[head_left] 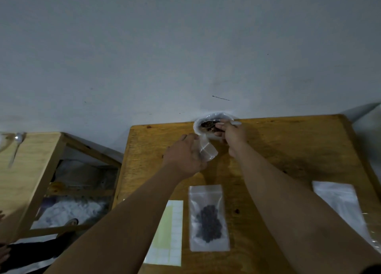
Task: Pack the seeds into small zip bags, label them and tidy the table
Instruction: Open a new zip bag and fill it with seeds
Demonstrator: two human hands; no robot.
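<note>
My left hand (186, 156) holds a small empty clear zip bag (208, 149) above the wooden table (288, 149). My right hand (232, 136) grips a metal spoon (214, 124) that dips into a large clear bag of brown seeds (208, 127) at the table's far edge. A filled zip bag with dark seeds (208, 218) lies flat near me, between my forearms. A sheet of white labels (168, 234) lies to its left.
A stack of clear empty zip bags (340, 203) lies at the table's right side. A second wooden table (26, 170) stands to the left, with a spoon (16, 145) on it. A grey wall rises behind.
</note>
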